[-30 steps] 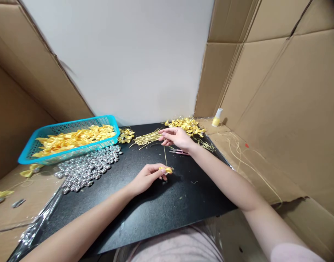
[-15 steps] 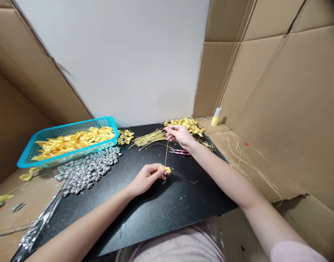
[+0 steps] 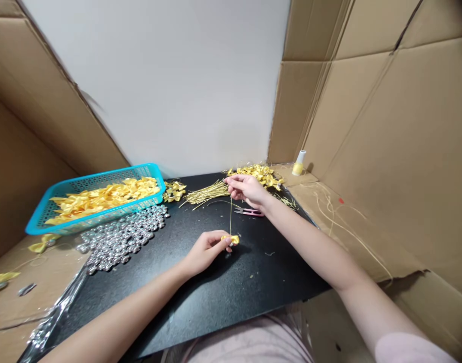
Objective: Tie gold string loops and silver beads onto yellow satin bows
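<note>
My left hand pinches a small yellow ribbon bow just above the black board; a silvery spot shows at the bow's underside. From the bow a thin yellowish cord runs up, stretched straight, to my right hand, whose thumb and fingers are closed on its upper end. Below the right hand, pink-handled thread snips lie on the board. Behind it are a bundle of gold cords and a pile of yellow bows with loose cord ends.
A blue basket of yellow bows stands at the left, with many silver bell-like beads before it. The black board lies on cardboard. A yellow thread spool stands back right, near loose threads. Cardboard walls flank both sides.
Both hands keep their holds on the bow and the cord. The left hand and bow have shifted slightly right and down in view; the right hand has moved slightly left.
</note>
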`<act>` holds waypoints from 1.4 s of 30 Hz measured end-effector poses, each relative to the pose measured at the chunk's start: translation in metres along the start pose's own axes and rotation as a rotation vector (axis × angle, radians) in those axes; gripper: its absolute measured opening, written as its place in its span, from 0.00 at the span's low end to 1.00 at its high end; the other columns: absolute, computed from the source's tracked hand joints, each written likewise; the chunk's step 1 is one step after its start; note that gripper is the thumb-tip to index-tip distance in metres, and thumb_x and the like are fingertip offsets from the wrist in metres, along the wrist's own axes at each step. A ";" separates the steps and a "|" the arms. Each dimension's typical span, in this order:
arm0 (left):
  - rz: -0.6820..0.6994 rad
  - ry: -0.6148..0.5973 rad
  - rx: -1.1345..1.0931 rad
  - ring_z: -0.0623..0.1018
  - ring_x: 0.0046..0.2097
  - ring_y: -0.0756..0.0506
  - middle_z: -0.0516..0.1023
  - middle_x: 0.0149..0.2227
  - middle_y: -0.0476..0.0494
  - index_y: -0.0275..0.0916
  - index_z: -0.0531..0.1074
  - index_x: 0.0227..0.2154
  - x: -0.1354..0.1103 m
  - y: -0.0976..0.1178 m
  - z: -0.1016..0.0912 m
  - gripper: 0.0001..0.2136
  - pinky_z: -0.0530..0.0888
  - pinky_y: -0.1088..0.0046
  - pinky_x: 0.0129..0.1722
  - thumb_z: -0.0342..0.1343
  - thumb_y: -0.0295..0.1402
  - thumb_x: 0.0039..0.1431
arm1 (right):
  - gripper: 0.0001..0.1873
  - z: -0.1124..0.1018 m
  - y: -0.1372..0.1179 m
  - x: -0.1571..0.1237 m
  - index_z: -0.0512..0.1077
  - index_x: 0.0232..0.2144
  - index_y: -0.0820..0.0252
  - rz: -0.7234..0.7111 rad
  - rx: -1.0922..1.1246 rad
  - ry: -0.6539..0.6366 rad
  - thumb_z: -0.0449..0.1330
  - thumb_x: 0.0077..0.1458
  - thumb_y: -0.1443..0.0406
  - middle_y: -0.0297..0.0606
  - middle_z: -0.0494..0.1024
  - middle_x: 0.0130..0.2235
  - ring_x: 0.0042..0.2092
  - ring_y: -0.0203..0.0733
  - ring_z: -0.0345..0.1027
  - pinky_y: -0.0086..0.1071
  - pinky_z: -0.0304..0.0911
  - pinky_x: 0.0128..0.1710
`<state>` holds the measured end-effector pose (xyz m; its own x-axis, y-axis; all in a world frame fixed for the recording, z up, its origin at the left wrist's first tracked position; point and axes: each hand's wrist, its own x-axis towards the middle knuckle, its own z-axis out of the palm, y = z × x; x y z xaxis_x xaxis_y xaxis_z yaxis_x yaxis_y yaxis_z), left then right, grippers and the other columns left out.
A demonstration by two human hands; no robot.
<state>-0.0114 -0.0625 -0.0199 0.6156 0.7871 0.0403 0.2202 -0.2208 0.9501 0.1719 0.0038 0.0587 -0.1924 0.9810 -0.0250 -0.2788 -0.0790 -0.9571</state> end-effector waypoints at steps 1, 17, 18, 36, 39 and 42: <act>-0.021 0.016 -0.031 0.73 0.31 0.48 0.76 0.28 0.44 0.34 0.77 0.30 0.001 -0.001 0.000 0.17 0.68 0.73 0.35 0.54 0.45 0.59 | 0.03 -0.001 -0.002 -0.003 0.74 0.29 0.63 0.026 -0.007 -0.075 0.62 0.55 0.70 0.27 0.72 0.18 0.18 0.25 0.64 0.18 0.60 0.18; -0.196 0.246 -0.567 0.70 0.33 0.51 0.76 0.32 0.46 0.34 0.79 0.30 0.012 -0.011 -0.005 0.13 0.66 0.76 0.35 0.66 0.40 0.47 | 0.15 -0.010 0.010 -0.009 0.74 0.33 0.66 0.325 -0.024 -0.688 0.70 0.44 0.62 0.28 0.72 0.19 0.23 0.28 0.67 0.33 0.73 0.36; -0.197 0.246 -0.575 0.70 0.33 0.51 0.75 0.31 0.46 0.34 0.79 0.30 0.012 -0.011 -0.005 0.13 0.66 0.76 0.35 0.66 0.40 0.46 | 0.16 -0.011 0.011 -0.008 0.74 0.33 0.66 0.322 -0.028 -0.687 0.70 0.44 0.62 0.28 0.72 0.19 0.23 0.28 0.67 0.34 0.73 0.36; -0.223 0.081 -0.497 0.68 0.28 0.53 0.79 0.29 0.45 0.35 0.81 0.32 0.011 -0.011 -0.017 0.15 0.63 0.77 0.30 0.70 0.36 0.40 | 0.15 -0.012 0.010 -0.008 0.74 0.34 0.65 0.297 -0.079 -0.607 0.69 0.46 0.62 0.26 0.71 0.20 0.24 0.27 0.64 0.39 0.74 0.42; -0.210 0.079 -0.476 0.67 0.28 0.52 0.78 0.28 0.44 0.35 0.81 0.32 0.011 -0.011 -0.016 0.13 0.63 0.76 0.29 0.69 0.38 0.43 | 0.15 -0.013 0.010 -0.008 0.74 0.34 0.65 0.300 -0.079 -0.600 0.69 0.46 0.62 0.27 0.71 0.20 0.24 0.27 0.64 0.38 0.75 0.40; -0.220 0.086 -0.517 0.67 0.27 0.52 0.78 0.29 0.43 0.34 0.81 0.32 0.011 -0.008 -0.015 0.14 0.62 0.75 0.29 0.67 0.39 0.45 | 0.15 -0.013 0.011 -0.007 0.74 0.34 0.65 0.304 -0.082 -0.596 0.69 0.45 0.61 0.27 0.71 0.20 0.24 0.28 0.65 0.36 0.75 0.37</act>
<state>-0.0179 -0.0435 -0.0229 0.5285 0.8314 -0.1717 -0.0758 0.2477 0.9659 0.1826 -0.0016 0.0449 -0.7436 0.6502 -0.1557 -0.0626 -0.2996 -0.9520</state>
